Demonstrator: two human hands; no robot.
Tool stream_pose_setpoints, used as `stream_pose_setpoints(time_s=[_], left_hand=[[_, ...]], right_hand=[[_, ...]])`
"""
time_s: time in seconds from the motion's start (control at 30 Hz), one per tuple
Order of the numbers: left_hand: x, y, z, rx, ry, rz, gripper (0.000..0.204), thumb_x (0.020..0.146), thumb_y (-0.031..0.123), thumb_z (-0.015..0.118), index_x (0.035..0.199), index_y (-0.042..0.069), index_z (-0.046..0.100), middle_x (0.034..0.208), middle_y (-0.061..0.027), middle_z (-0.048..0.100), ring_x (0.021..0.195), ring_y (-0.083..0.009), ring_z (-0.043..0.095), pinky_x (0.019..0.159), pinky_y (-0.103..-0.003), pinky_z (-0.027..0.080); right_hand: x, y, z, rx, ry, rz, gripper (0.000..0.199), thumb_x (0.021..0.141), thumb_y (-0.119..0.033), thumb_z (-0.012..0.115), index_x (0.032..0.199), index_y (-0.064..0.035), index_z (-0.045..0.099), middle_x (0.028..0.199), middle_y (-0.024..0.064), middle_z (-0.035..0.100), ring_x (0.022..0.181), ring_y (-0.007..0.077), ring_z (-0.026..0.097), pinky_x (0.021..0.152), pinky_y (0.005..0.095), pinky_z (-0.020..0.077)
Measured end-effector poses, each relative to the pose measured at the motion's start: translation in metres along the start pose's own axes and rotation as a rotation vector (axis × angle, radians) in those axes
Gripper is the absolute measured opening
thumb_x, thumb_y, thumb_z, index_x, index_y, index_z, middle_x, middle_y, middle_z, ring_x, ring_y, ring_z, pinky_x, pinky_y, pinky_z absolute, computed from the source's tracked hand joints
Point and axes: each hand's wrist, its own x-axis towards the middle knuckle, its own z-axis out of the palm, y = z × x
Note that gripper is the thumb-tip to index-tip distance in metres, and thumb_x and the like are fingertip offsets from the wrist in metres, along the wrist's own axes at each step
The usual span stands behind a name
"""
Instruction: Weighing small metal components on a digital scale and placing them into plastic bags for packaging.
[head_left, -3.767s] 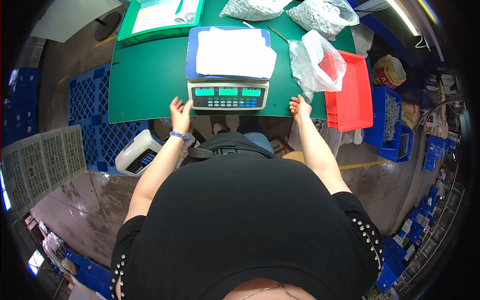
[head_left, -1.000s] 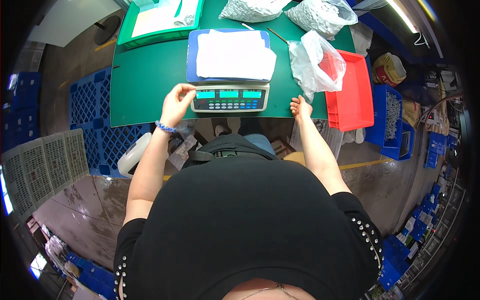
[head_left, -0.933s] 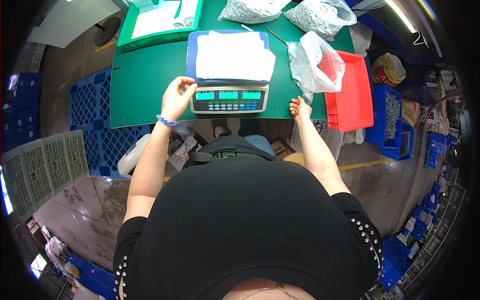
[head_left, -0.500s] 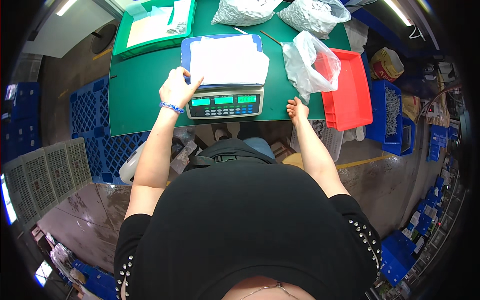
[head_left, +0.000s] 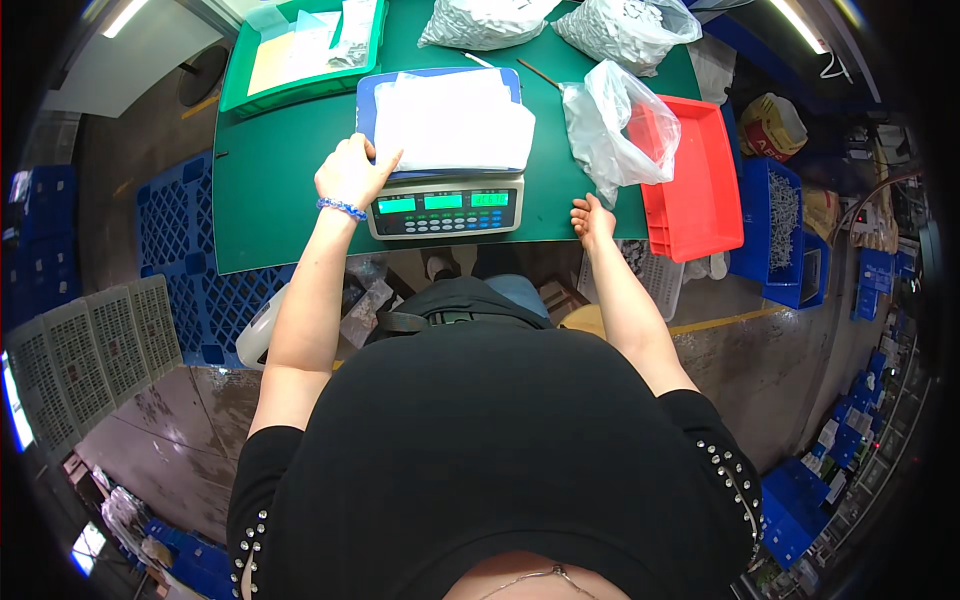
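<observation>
Scale (head_left: 445, 205) under left hand (head_left: 350, 172), fingers curled.

Person in a black short-sleeved top, seen from above

The black top (head_left: 500, 460) fills the lower half of the view, smooth and plain across the chest, with short sleeves that end above the elbows. Small silver studs (head_left: 735, 480) dot both sleeves near the shoulders in loose rows. A thin silver necklace (head_left: 545, 577) shows at the neckline by the lower edge. The left hand (head_left: 350, 175) has a blue beaded bracelet (head_left: 342, 208) at the wrist; the right hand (head_left: 592, 218) is bare, with no jewellery. Both forearms are uncovered.
</observation>
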Motion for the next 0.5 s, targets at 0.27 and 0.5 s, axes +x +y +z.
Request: stream_pose_setpoints(time_s=[0.27, 0.5], left_hand=[[-0.001, 0.014, -0.033, -0.833, -0.122, 0.036, 0.023, 0.082, 0.027, 0.063, 0.082, 0.006, 0.055, 0.078, -0.0028, 0.058, 0.069, -0.0121, 0.059, 0.062, -0.027, 0.051], [-0.035, -0.010, -0.124, -1.605, 0.174, 0.121, 0.016, 0.090, 0.016, 0.054, 0.100, 0.003, 0.050, 0.091, -0.0075, 0.060, 0.077, -0.0134, 0.064, 0.063, -0.025, 0.057]], right_hand=[[-0.001, -0.001, -0.001, 0.009, -0.002, 0.002, 0.034, 0.090, -0.032, 0.051, 0.081, -0.0002, 0.061, 0.059, 0.0080, 0.059, 0.040, 0.0134, 0.051, 0.034, 0.0216, 0.0356], [-0.003, 0.000, 0.000, -0.007, -0.004, 0.004, 0.033, 0.090, -0.032, 0.051, 0.081, -0.0029, 0.062, 0.058, 0.0048, 0.060, 0.040, 0.0113, 0.051, 0.034, 0.0201, 0.0360]])
